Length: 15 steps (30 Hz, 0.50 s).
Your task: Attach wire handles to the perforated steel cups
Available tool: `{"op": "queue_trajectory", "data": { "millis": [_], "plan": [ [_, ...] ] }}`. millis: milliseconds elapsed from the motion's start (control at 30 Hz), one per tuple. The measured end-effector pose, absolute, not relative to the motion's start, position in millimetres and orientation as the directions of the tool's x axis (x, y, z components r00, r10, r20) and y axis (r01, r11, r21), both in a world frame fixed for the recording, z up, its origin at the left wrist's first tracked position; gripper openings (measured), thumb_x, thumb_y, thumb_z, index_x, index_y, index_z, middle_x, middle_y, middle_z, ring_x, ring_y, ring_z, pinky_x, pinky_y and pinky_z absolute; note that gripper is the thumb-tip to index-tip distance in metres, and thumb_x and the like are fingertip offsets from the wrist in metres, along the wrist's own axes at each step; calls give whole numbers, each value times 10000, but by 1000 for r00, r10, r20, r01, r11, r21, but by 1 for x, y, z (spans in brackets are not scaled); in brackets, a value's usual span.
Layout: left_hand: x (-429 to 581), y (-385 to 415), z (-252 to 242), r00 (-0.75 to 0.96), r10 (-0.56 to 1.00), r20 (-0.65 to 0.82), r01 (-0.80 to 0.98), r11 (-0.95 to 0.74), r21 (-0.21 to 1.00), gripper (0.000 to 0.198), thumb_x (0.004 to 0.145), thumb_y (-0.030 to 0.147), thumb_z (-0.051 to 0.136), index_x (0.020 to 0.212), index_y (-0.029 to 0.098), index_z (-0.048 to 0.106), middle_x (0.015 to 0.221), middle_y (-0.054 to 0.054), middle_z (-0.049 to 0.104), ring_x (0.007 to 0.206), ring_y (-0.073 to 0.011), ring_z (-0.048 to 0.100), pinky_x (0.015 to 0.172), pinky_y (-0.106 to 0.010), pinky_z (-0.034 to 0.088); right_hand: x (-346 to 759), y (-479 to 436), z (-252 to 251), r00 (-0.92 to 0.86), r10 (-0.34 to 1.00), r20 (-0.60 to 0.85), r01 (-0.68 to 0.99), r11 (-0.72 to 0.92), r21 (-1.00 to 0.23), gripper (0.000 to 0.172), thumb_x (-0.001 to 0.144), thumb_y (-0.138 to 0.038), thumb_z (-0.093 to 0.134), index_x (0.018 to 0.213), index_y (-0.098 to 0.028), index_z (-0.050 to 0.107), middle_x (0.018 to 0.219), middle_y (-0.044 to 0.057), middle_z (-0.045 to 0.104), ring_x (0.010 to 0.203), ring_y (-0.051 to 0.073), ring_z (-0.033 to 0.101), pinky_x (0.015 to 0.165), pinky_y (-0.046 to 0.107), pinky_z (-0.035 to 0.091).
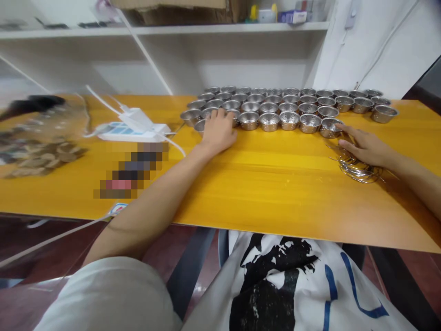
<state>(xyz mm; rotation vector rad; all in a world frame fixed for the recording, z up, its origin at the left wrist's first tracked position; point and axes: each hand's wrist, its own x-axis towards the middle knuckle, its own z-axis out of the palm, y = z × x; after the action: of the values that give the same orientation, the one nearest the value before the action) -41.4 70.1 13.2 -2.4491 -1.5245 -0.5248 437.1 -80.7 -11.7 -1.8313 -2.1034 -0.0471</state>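
The left hand (217, 130) lies flat on the yellow worktop (275, 184), fingers spread a little, and it rests on the little metal cups (275, 108) at the near left end of the rows. It does not look closed around any cup. The cups are shiny, with small holes in the bottom, and they sit side by side in rows just past both hands. The right hand (365, 146) is far from the left one, over by the right end of the rows. Its fingers are open and stretched out, and one fingertip touches the nearest cup (330, 127). Under that hand lies a pile of thin wire rings (358, 169), touching the palm. To the left of the left hand sit a white power strip (132, 128) and its cords. The cups are light and packed close, so I think a small push from either hand could knock one into the next and mess up the rows. The wire rings look tangled, so pulling one might drag others off the worktop edge.
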Motion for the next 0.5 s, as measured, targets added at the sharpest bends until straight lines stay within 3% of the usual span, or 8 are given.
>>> {"op": "queue_trajectory", "data": {
  "millis": [233,300,367,433,500],
  "plan": [
    [-36,62,12,429,809,403,854,-508,111,531,994,232,610,1513,124,586,1562,-201,570,1488,-431,449,1265,-691,364,436,-82,-2,-170,948,270,958,223,-179,574,1138,-458,569,1672,-251,542,1491,173,734,1344,351,723,1136,499,565],
    [-35,64,17,410,767,493,822,-545,164,514,1030,342,639,1517,185,592,1533,-143,584,1479,-416,416,1290,-690,336,434,-80,9,-173,940,295,955,233,-183,565,1156,-457,529,1676,-237,536,1477,159,737,1325,320,725,1153,497,545],
    [-31,64,26,372,754,542,797,-559,230,459,1037,417,671,1473,280,619,1479,-84,617,1463,-383,399,1291,-666,351,431,-74,25,-54,911,410,958,163,-236,525,1195,-416,446,1662,-201,552,1514,186,710,1328,270,725,1129,440,544],
    [-24,56,34,416,729,543,765,-603,224,372,1053,360,636,1406,243,643,1487,-103,619,1422,-357,467,1257,-629,405,427,-62,42,28,889,458,974,78,-212,464,1145,-331,582,1566,-142,630,1458,215,740,1281,249,742,1066,384,563],
    [-16,42,36,509,678,531,711,-679,185,288,1058,292,597,1326,215,670,1439,-123,663,1412,-361,512,1226,-617,441,425,-44,61,-5,921,388,989,61,-133,395,1075,-246,704,1447,-115,719,1390,187,786,1281,244,743,1122,387,531]
  ]
}}
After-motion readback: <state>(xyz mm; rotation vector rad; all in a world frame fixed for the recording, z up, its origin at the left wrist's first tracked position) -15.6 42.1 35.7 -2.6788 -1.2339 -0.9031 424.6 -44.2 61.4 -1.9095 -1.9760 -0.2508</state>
